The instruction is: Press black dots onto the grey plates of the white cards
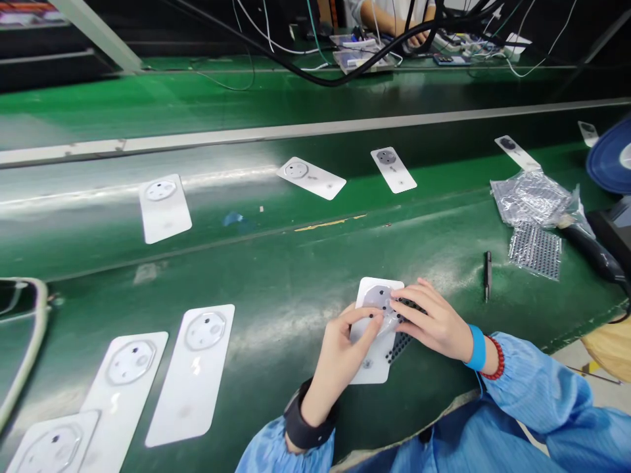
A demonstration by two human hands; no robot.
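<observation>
A white rounded panel (371, 364) with a round recess at its far end lies on the green bench near the front edge. My left hand (340, 351) rests on its left side, fingers curled, fingertip pressing by the recess. My right hand (434, 322) lies over the panel's right side, fingers pinched on a clear film (394, 320) at the recess, above a dark dotted sheet (400, 345) that pokes out beneath.
Three more white panels (192, 371) lie at the front left. Others ride the green belt (162, 207) behind. Black tweezers (488, 274), dotted sheets in clear bags (535, 197) and a black tool (591, 253) sit at right. Another person's hands (417, 36) work across the line.
</observation>
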